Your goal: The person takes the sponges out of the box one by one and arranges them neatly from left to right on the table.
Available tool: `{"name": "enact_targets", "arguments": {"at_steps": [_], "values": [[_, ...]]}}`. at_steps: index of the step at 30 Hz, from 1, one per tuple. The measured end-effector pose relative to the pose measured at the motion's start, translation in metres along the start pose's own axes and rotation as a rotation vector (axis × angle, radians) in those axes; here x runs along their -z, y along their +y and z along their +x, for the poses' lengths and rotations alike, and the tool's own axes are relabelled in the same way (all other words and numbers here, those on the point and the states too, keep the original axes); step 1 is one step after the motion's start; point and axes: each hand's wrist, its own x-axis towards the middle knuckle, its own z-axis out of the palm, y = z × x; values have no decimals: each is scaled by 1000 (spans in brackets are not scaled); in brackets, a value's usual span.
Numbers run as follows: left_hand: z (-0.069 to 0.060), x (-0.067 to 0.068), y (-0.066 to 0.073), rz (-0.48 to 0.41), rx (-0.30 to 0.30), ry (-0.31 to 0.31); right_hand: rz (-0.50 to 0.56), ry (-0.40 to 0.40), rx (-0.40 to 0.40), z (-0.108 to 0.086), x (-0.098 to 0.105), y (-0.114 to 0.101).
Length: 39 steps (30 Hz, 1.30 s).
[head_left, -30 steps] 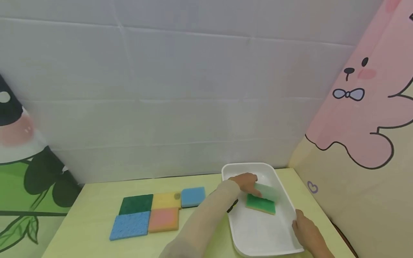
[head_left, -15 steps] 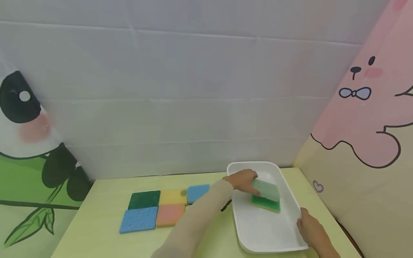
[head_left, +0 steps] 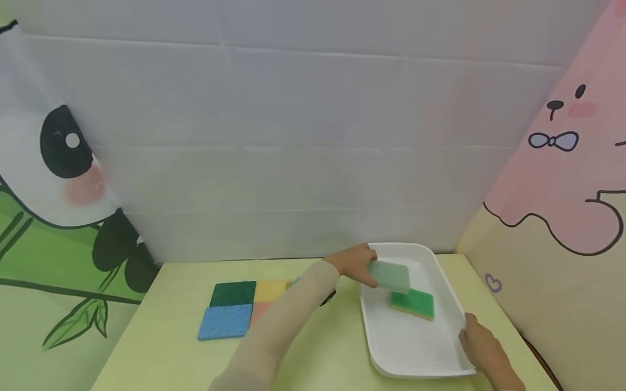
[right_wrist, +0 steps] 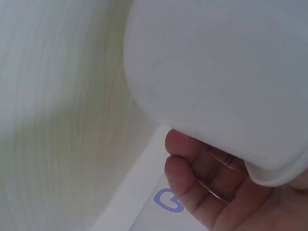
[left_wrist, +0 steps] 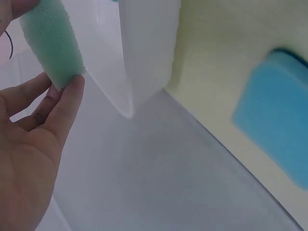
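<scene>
In the head view my left hand point(head_left: 353, 263) pinches a pale green sponge point(head_left: 391, 277) over the left part of a white tray point(head_left: 406, 353). Thumb and fingertips hold this sponge point(left_wrist: 53, 43) by opposite edges in the left wrist view. A brighter green sponge point(head_left: 415, 304) lies on the tray floor, just right of and below the held one. My right hand point(head_left: 484, 347) grips the tray's right rim near its front corner. Seen from the right wrist, the fingers point(right_wrist: 180, 175) curl under that rim against the tray's outer wall point(right_wrist: 207, 72).
Left on the yellow table point(head_left: 161, 347) lie a dark green sponge point(head_left: 233, 294), a yellow one point(head_left: 269, 290), a blue one point(head_left: 226, 321) and a pink-orange one point(head_left: 259, 310), partly behind the left sleeve. Another blue sponge point(left_wrist: 276, 115) shows in the left wrist view. A wall stands behind.
My left hand has drawn the pale green sponge up and leftward, away from the brighter green one. The right hand keeps its hold on the tray. The head view has turned left.
</scene>
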Motion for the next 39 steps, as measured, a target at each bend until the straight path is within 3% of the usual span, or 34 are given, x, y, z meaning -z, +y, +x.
{"name": "enact_targets", "arguments": {"at_steps": [7,15,22,30,39], "values": [[-31,12,-17,-8,68,-24,-6,-26,12,1,2,2],[-73,19,-32,-78,100,18,2,-43,21,2,0,3],[-114,24,-39,-34,142,20,3,-49,28,1,1,3],[-155,18,-46,11,144,92,-2,-53,31,3,1,1],[-191,-5,-52,34,182,124,-1,-76,38,2,2,1]]}}
